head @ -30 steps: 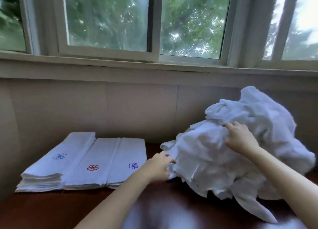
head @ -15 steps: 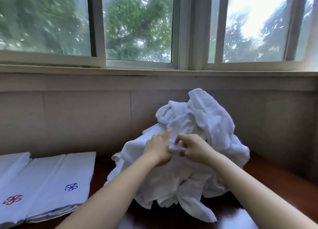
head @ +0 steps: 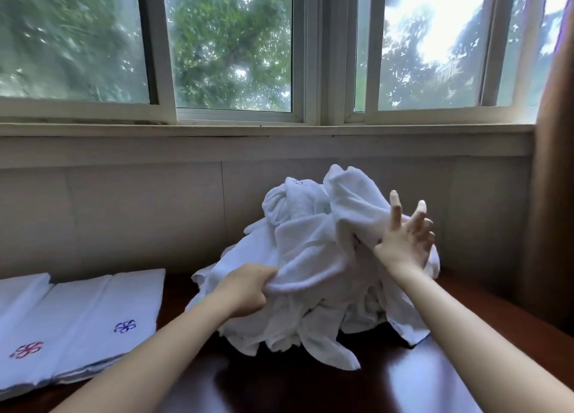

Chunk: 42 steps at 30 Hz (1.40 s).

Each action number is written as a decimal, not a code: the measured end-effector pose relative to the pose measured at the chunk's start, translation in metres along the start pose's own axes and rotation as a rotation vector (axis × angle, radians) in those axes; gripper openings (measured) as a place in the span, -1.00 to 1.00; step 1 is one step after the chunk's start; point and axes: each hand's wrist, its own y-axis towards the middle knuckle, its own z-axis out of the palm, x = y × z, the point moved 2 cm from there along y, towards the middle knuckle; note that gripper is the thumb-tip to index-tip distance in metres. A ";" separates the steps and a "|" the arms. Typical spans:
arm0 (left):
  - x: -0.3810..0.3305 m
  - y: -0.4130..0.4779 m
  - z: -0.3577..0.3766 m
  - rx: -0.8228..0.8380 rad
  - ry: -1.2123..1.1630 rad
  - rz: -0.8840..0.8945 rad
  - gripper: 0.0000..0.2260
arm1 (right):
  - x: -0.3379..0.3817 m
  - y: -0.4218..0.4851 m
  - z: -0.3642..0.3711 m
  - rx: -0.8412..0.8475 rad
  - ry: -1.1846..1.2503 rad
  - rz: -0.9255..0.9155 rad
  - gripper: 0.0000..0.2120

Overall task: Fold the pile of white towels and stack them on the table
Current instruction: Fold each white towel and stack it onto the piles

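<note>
The left hand (head: 248,291) grips a fold of the white towel pile (head: 310,257) on the table (head: 310,387); the right hand (head: 403,242) rests spread, straight fingers against it.

No legible text, red flower emblem (head: 26,349), blue flower emblem (head: 125,326), both on folded towels (head: 93,301)

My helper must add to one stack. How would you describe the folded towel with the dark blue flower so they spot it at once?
Below the window, on the wooden table, folded towels lie left of the crumpled pile. Take the folded towel nearest that pile. It bears a dark blue flower; its neighbour has a red one.
</note>
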 end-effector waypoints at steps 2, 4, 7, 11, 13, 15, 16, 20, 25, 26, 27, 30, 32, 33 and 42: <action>0.005 -0.009 0.000 0.032 0.084 -0.008 -0.73 | -0.011 0.005 0.002 0.171 0.055 0.107 -0.41; 0.011 -0.015 0.005 0.076 0.093 -0.020 -0.55 | -0.009 -0.003 0.002 0.322 0.181 0.082 -0.74; 0.002 -0.024 0.005 0.034 -0.372 -0.092 -0.54 | 0.016 -0.037 -0.011 0.267 0.274 -0.235 -0.79; -0.028 -0.032 -0.009 0.198 -1.289 -0.335 -0.62 | 0.061 -0.093 -0.045 0.463 0.599 -0.649 -0.70; -0.035 -0.038 -0.014 0.314 -1.588 -0.321 -0.59 | 0.081 -0.124 -0.058 0.720 0.787 -0.722 -0.76; -0.032 -0.050 -0.017 0.249 -1.580 -0.322 -0.74 | 0.091 -0.144 -0.067 0.920 0.697 -0.800 -0.84; -0.026 -0.056 -0.017 0.197 -1.480 -0.339 -0.83 | 0.090 -0.150 -0.068 1.043 0.641 -0.844 -0.82; 0.015 -0.095 -0.014 0.164 -0.830 -0.383 -0.88 | 0.071 -0.159 -0.062 1.322 0.776 -0.582 -0.76; 0.092 -0.156 -0.005 -0.009 -0.056 -0.611 -0.82 | 0.062 -0.173 -0.020 1.005 0.501 -0.421 -0.82; 0.107 -0.170 -0.003 -0.017 0.080 -0.664 -0.78 | 0.065 -0.184 -0.010 1.051 0.432 -0.440 -0.82; 0.118 -0.182 -0.002 0.000 0.225 -0.694 -0.73 | 0.067 -0.197 0.000 1.102 0.361 -0.478 -0.82; 0.139 -0.210 0.006 0.120 0.532 -0.642 -0.52 | 0.079 -0.243 0.022 1.281 0.150 -0.628 -0.73; 0.148 -0.225 0.020 0.256 0.580 -0.460 -0.37 | 0.089 -0.270 0.029 1.268 0.064 -0.725 -0.61; 0.146 -0.230 0.027 0.309 0.535 -0.354 -0.33 | 0.095 -0.281 0.031 1.214 0.086 -0.765 -0.56; 0.115 -0.230 0.054 0.354 0.011 -0.155 -0.86 | 0.133 -0.398 0.012 0.832 0.596 -1.071 -0.73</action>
